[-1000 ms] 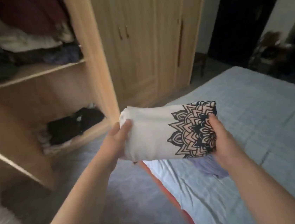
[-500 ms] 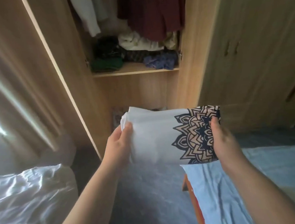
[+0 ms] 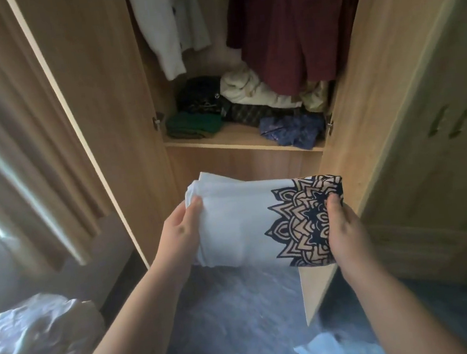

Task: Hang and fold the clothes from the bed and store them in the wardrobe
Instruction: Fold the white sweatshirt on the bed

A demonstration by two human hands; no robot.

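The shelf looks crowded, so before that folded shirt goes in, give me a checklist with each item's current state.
1. Left hand and right hand both grip the folded shirt: ok.
2. Fold tidy: ok.
3. Wardrobe door open: ok.
4. Enough room on the shelf between the green pile and the blue cloth: cannot tell.
5. Red garment clear of the shelf: not ok, its hem reaches the piles.

Daylight slips past beige curtains (image 3: 19, 143) at nine o'clock; grey floor (image 3: 241, 307) underfoot, a wooden wardrobe (image 3: 408, 84) open at twelve.
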